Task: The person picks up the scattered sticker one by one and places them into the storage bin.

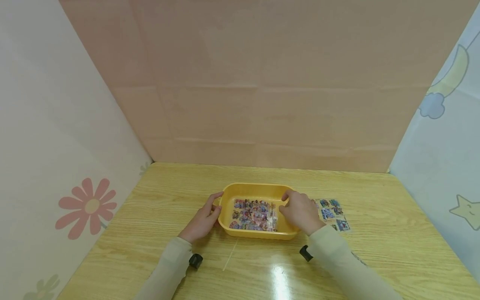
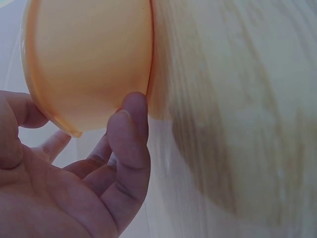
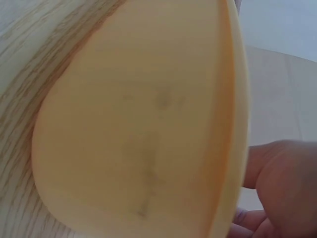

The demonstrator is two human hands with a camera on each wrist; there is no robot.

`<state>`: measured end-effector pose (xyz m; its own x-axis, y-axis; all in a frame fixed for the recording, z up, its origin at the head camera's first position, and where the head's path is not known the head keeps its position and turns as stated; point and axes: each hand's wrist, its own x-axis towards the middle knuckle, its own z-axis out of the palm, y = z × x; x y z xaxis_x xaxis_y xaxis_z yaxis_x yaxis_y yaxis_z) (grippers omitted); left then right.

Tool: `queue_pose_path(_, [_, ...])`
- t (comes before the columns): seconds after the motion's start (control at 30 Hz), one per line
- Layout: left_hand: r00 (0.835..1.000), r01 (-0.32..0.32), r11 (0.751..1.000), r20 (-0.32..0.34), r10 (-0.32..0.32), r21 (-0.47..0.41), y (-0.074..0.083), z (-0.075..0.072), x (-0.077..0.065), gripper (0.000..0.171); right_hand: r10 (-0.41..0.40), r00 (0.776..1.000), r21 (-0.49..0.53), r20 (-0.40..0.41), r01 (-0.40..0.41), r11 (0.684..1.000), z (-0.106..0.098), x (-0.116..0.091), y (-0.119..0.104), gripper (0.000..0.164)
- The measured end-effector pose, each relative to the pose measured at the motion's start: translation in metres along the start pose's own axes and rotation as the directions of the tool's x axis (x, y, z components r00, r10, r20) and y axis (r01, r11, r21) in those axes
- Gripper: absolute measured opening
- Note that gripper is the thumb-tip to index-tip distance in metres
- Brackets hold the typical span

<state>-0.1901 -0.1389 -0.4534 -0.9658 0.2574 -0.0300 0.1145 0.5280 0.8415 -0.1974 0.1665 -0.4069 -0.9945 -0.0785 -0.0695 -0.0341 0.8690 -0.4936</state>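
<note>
Left hand (image 1: 200, 221) grips tub (image 1: 258, 236) at left end; right hand (image 1: 301, 212) over right end, thumb and forefinger apart. Glossy stickers (image 1: 247, 216) likely light, slippery; best lifted by edge.

Pale cream long sleeves (image 1: 166, 264), small black wrist fittings (image 1: 196, 261)

A creased backdrop (image 1: 262, 83) and printed side panels (image 1: 48, 104) (flower (image 1: 91, 206), moon (image 1: 452, 75), star (image 1: 468, 211)) enclose the wood-grain table (image 1: 161, 208) — a screened-off booth.
</note>
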Motion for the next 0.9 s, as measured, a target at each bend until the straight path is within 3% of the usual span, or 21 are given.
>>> queue_pose_path(0.13, [1.000,-0.009,1.000,-0.004,0.009,0.007,-0.001,0.000,0.000,0.047,-0.016,0.999,0.078,-0.037,0.019,0.997,0.000,0.000,0.006,0.024])
queue_pose_path(0.23, [1.000,-0.010,1.000,-0.009,0.010,0.001,-0.001,0.000,0.000,0.046,-0.056,0.992,0.122,-0.109,0.070,0.990,-0.002,-0.001,0.012,0.020])
queue_pose_path(0.43, [1.000,-0.016,1.000,-0.004,0.016,-0.005,-0.001,-0.001,0.001,0.046,-0.074,0.970,0.144,-0.231,0.110,0.983,-0.009,-0.003,0.032,0.019])
queue_pose_path(0.7, [1.000,-0.017,1.000,0.005,0.017,-0.003,0.000,-0.001,0.001,0.047,0.008,0.977,0.095,-0.211,0.012,0.995,-0.022,-0.010,0.069,0.028])
queue_pose_path(0.9, [1.000,-0.016,1.000,0.006,0.016,-0.002,-0.001,-0.001,0.001,0.047,0.072,0.990,0.032,-0.122,-0.069,0.997,-0.030,-0.018,0.094,0.042])
